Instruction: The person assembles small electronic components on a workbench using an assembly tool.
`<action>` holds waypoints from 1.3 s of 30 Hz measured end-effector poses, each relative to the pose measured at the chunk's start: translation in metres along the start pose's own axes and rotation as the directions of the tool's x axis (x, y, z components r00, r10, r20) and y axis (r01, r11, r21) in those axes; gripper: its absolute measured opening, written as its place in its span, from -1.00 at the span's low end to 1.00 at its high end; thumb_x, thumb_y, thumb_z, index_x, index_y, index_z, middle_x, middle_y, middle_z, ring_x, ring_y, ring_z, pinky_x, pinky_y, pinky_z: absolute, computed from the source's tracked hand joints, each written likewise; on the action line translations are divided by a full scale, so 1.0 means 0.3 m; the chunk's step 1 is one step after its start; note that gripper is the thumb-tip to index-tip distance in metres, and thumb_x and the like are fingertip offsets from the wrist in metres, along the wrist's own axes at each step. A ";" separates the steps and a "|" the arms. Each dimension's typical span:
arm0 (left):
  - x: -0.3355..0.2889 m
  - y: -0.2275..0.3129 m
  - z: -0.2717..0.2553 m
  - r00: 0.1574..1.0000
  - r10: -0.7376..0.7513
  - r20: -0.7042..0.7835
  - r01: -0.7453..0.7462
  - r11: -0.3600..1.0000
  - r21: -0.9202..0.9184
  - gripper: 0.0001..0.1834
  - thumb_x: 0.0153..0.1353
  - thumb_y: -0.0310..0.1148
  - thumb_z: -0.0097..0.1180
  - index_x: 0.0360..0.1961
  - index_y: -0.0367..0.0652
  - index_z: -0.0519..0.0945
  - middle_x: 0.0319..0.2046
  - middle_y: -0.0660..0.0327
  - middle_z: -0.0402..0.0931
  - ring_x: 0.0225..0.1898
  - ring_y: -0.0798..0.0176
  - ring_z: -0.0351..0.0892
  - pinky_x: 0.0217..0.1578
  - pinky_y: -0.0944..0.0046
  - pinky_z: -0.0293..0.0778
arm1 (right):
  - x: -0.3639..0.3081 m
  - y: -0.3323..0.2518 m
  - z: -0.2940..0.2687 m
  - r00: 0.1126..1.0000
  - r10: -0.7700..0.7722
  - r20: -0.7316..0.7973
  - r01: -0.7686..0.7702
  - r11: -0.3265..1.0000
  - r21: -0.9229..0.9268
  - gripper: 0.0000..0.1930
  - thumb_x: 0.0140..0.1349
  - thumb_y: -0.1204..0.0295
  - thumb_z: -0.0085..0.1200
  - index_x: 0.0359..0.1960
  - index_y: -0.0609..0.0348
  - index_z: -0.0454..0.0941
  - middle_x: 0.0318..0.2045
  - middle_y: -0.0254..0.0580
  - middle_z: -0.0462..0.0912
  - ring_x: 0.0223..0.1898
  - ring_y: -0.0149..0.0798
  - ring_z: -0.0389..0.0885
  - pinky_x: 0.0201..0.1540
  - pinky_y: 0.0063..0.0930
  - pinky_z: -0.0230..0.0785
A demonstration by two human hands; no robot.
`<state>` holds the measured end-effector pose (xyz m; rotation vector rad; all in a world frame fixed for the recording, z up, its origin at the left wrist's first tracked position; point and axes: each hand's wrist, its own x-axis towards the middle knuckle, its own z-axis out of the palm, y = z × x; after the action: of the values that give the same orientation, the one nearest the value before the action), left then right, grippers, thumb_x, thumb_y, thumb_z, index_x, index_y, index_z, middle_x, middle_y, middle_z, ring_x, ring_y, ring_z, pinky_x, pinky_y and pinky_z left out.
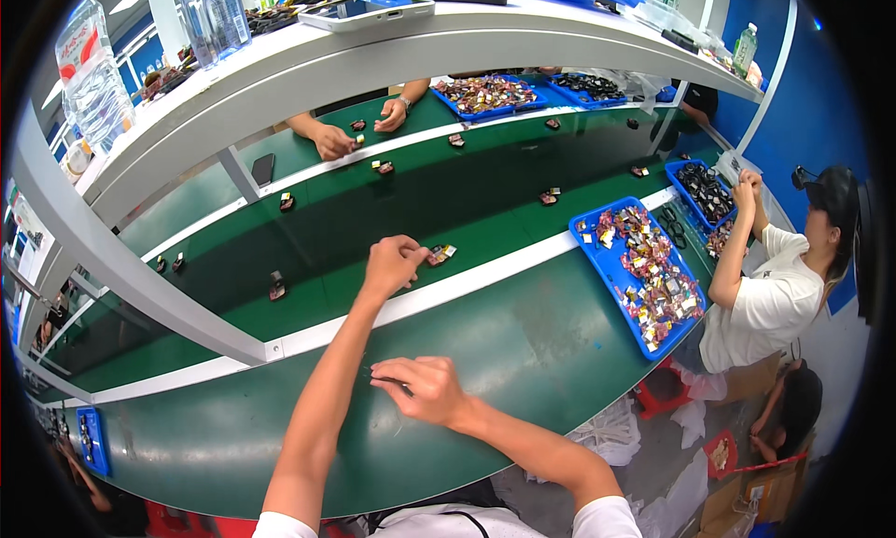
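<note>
My left hand reaches over the green conveyor belt, its fingers curled and pinched at the edge of a small wired part with yellow, white and reddish-brown bits. My right hand is closer to me, above the green worktop. Its fingers are closed around a thin dark tool, mostly hidden by the hand, so its kind does not show. Similar small parts lie spaced along the belt, such as a dark reddish part farther right and another part to the left.
A blue tray heaped with small wired parts stands on my right. Across the belt, another person's hands handle a part. A co-worker in a white shirt sits at the right. A white metal frame and shelf arch over the belt.
</note>
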<state>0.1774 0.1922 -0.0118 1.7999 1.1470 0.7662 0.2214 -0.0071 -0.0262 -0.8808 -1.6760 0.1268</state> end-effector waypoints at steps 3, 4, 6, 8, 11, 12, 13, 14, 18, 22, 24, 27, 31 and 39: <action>0.021 -0.012 0.051 0.999 -0.035 0.028 0.029 0.981 0.194 -0.74 0.13 -0.32 0.40 -0.34 -0.33 0.67 -0.53 0.13 0.68 -0.60 0.31 0.67 -0.51 0.32 0.57 | 0.002 0.002 0.010 1.000 0.021 -0.003 -0.021 1.000 0.002 -0.83 0.02 0.56 0.37 -0.34 0.16 0.66 -0.34 -0.29 0.75 -0.56 -0.19 0.67 -0.52 -0.42 0.47; 0.024 -0.031 0.056 0.999 -0.011 -0.039 0.021 0.967 0.254 -0.74 0.10 -0.32 0.43 -0.39 -0.31 0.64 -0.56 0.15 0.67 -0.58 0.31 0.67 -0.49 0.32 0.56 | 0.004 -0.001 0.012 1.000 0.024 -0.007 -0.024 1.000 0.012 -0.83 0.02 0.56 0.37 -0.34 0.16 0.66 -0.34 -0.28 0.75 -0.55 -0.18 0.67 -0.51 -0.42 0.48; 0.022 -0.060 0.052 0.994 0.016 -0.105 0.017 0.950 0.313 -0.72 0.07 -0.32 0.47 -0.44 -0.29 0.62 -0.59 0.18 0.65 -0.56 0.32 0.66 -0.46 0.32 0.54 | 0.008 -0.004 0.012 1.000 0.027 -0.007 -0.027 1.000 0.015 -0.83 0.02 0.57 0.36 -0.34 0.17 0.66 -0.36 -0.28 0.75 -0.56 -0.17 0.67 -0.51 -0.41 0.48; 0.012 -0.080 0.029 0.994 0.034 -0.101 -0.020 0.989 0.145 -0.71 0.09 -0.34 0.47 -0.43 -0.29 0.59 -0.60 0.24 0.62 -0.61 0.41 0.56 -0.57 0.40 0.46 | 0.010 -0.007 0.015 1.000 0.028 -0.005 -0.028 0.999 0.025 -0.84 0.02 0.57 0.36 -0.34 0.17 0.66 -0.37 -0.28 0.74 -0.56 -0.17 0.66 -0.51 -0.41 0.47; -0.051 -0.033 -0.028 0.996 -0.050 -0.072 0.054 0.997 0.047 -0.78 0.13 -0.43 0.39 -0.42 -0.33 0.57 -0.56 0.17 0.66 -0.64 0.41 0.57 -0.61 0.37 0.46 | 0.008 -0.018 0.022 0.998 0.052 -0.027 -0.049 0.995 0.083 -0.84 0.02 0.57 0.37 -0.35 0.16 0.66 -0.38 -0.26 0.74 -0.55 -0.16 0.67 -0.52 -0.40 0.47; -0.082 -0.010 -0.059 0.992 -0.102 -0.068 0.101 0.995 -0.018 -0.80 0.13 -0.46 0.37 -0.44 -0.35 0.57 -0.55 0.12 0.69 -0.64 0.39 0.60 -0.60 0.34 0.48 | 0.010 -0.029 0.013 0.992 0.125 0.003 -0.125 0.989 0.085 -0.84 0.02 0.56 0.38 -0.35 0.16 0.66 -0.38 -0.26 0.75 -0.55 -0.21 0.68 -0.52 -0.43 0.46; -0.108 -0.014 -0.085 0.990 -0.108 -0.087 0.107 0.994 -0.016 -0.80 0.13 -0.46 0.37 -0.44 -0.35 0.57 -0.55 0.12 0.69 -0.64 0.39 0.60 -0.60 0.34 0.48 | 0.009 -0.036 0.005 0.980 0.197 0.036 -0.200 0.976 0.085 -0.84 0.03 0.56 0.39 -0.36 0.17 0.66 -0.37 -0.26 0.76 -0.54 -0.26 0.70 -0.52 -0.46 0.46; -0.143 -0.027 -0.109 0.991 -0.076 -0.111 0.072 0.997 -0.043 -0.83 0.17 -0.47 0.33 -0.41 -0.37 0.59 -0.54 0.13 0.68 -0.67 0.39 0.57 -0.65 0.35 0.45 | 0.007 -0.034 -0.005 0.981 0.188 0.047 -0.192 0.976 0.103 -0.84 0.03 0.56 0.39 -0.36 0.17 0.66 -0.37 -0.26 0.76 -0.54 -0.26 0.70 -0.52 -0.46 0.46; -0.343 -0.036 -0.198 0.983 -0.112 -0.149 0.090 0.986 -0.143 -0.83 0.24 -0.47 0.25 -0.27 -0.42 0.63 -0.51 0.13 0.69 -0.70 0.41 0.54 -0.74 0.39 0.37 | -0.009 0.018 0.036 0.945 0.320 -0.074 -0.270 0.885 0.378 -0.84 0.09 0.57 0.41 -0.35 0.28 0.64 -0.40 -0.28 0.75 -0.66 -0.61 0.40 -0.60 -0.66 0.20; -0.579 -0.082 -0.233 0.954 -0.205 -0.218 0.131 0.941 -0.312 -0.83 0.30 -0.48 0.20 -0.18 -0.41 0.64 -0.48 0.15 0.66 -0.63 0.40 0.59 -0.72 0.42 0.39 | 0.018 0.036 -0.013 0.720 0.692 0.051 -0.586 0.568 0.577 -0.86 0.17 0.60 0.36 -0.29 0.27 0.62 -0.53 -0.53 0.55 -0.61 -0.78 0.23 -0.60 -0.77 0.02; -0.654 -0.088 -0.234 0.939 -0.232 -0.254 0.139 0.932 -0.336 -0.83 0.31 -0.48 0.20 -0.17 -0.41 0.64 -0.48 0.15 0.65 -0.62 0.40 0.60 -0.70 0.43 0.40 | 0.024 0.018 -0.025 0.709 0.698 0.099 -0.610 0.537 0.583 -0.86 0.17 0.62 0.34 -0.29 0.28 0.62 -0.55 -0.53 0.52 -0.63 -0.76 0.22 -0.61 -0.75 0.01; -0.697 -0.073 -0.232 0.932 -0.229 -0.279 0.111 0.917 -0.383 -0.82 0.33 -0.50 0.18 -0.14 -0.43 0.62 -0.49 0.15 0.63 -0.60 0.39 0.62 -0.68 0.43 0.42 | 0.020 -0.005 -0.015 0.765 0.634 0.116 -0.608 0.650 0.457 -0.87 0.17 0.62 0.34 -0.29 0.29 0.61 -0.56 -0.53 0.53 -0.65 -0.75 0.20 -0.61 -0.75 0.00; -0.710 -0.083 -0.217 0.947 -0.183 -0.263 0.044 0.888 -0.457 -0.84 0.34 -0.51 0.16 -0.14 -0.42 0.59 -0.46 0.14 0.66 -0.57 0.39 0.64 -0.65 0.41 0.49 | -0.002 -0.010 0.005 0.762 0.635 0.131 -0.621 0.657 0.427 -0.87 0.17 0.62 0.34 -0.29 0.29 0.62 -0.55 -0.51 0.54 -0.65 -0.75 0.21 -0.62 -0.75 0.00; -0.722 -0.082 -0.178 0.961 -0.186 -0.202 0.061 0.863 -0.501 -0.84 0.37 -0.51 0.11 -0.12 -0.39 0.48 -0.38 0.09 0.66 -0.56 0.34 0.66 -0.68 0.39 0.50 | 0.006 -0.020 0.004 0.769 0.630 0.108 -0.617 0.686 0.385 -0.86 0.17 0.63 0.33 -0.28 0.30 0.60 -0.57 -0.51 0.53 -0.65 -0.73 0.28 -0.61 -0.74 0.05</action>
<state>0.0384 0.0163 -0.0208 1.2160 1.0873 1.1127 0.2174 -0.0098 -0.0223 -1.0926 -1.1800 0.8972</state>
